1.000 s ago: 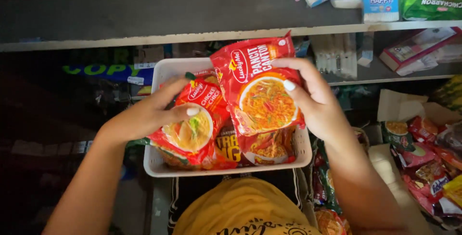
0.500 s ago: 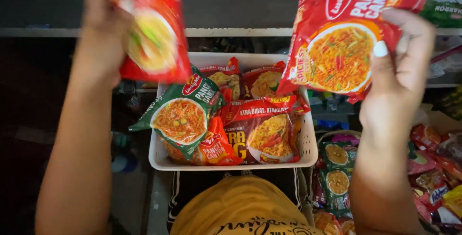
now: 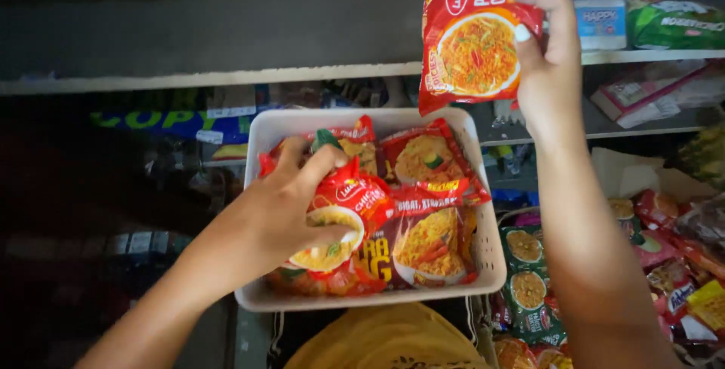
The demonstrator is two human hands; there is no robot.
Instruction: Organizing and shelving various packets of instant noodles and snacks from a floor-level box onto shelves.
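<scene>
Noodle packet (image 3: pixel 476 33) pinched by right hand (image 3: pixel 547 74) fingers above basket (image 3: pixel 487 256); left hand (image 3: pixel 283 214) fingers clutching red packet (image 3: pixel 343 222).

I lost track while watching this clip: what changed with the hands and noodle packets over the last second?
The left hand had lifted a red noodle packet high and has now brought it back down into the white basket, still gripping it. The right hand raised its larger red packet out of the basket toward the shelf and still holds it. The basket and its other packets stayed put.
</scene>
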